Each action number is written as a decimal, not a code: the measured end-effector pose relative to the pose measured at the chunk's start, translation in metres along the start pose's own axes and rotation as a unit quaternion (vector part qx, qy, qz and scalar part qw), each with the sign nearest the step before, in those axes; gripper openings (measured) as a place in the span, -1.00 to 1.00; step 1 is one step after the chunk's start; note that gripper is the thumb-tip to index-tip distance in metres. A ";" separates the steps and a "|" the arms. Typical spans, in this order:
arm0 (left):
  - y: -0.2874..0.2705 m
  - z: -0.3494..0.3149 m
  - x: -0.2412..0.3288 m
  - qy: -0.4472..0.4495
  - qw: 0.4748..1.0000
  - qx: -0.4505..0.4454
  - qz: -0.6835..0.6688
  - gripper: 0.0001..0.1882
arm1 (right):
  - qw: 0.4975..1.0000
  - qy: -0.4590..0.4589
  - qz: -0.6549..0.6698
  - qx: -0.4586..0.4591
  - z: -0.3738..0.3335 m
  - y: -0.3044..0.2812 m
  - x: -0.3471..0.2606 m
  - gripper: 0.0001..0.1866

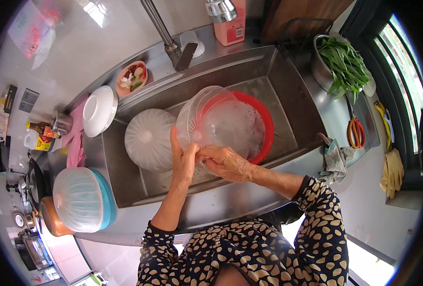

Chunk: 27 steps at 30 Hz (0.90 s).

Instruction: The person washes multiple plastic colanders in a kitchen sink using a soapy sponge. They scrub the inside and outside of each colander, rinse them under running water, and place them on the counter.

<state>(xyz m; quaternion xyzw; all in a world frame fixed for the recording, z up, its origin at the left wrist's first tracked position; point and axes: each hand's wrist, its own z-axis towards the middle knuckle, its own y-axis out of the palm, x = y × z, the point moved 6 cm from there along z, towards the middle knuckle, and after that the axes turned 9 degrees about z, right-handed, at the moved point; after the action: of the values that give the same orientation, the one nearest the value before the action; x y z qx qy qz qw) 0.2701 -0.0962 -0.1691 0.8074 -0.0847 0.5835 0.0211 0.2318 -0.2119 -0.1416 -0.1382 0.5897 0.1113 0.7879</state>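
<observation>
A translucent ribbed plastic strainer basket is held tilted over the near left side of a red basin. My left hand grips its near side, thumb and fingers against the plastic. Curled against the basket's near part, beside the left hand, are the fingers of my right hand; its fingertips are partly hidden. The basin holds cloudy, foamy water. A second translucent ribbed basket lies bottom up in the sink, left of my hands.
The steel sink surrounds the basin, with a faucet behind. White dishes and stacked baskets stand left. At right are a pot of leafy greens, orange-handled scissors and a grey cloth.
</observation>
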 end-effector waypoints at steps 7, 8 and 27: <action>-0.033 0.032 -0.054 0.037 0.988 0.083 0.122 -0.42 | 0.983 0.044 -0.023 0.175 -0.006 -0.114 0.003 -0.82; -0.030 0.033 -0.063 -0.060 0.992 0.060 0.098 -0.47 | 0.959 0.071 0.094 0.258 -0.015 -0.140 0.010 -0.84; -0.020 0.016 -0.018 0.105 0.973 0.199 0.049 -0.40 | 0.844 0.079 -0.412 -0.333 -0.070 -0.087 0.214 -0.67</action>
<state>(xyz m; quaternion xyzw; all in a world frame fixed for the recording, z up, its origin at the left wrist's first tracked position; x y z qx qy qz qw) 0.2825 -0.0762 -0.1898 0.7244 -0.0037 0.6705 -0.1601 0.2581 -0.3151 -0.3582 -0.6311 0.4660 -0.0453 0.6184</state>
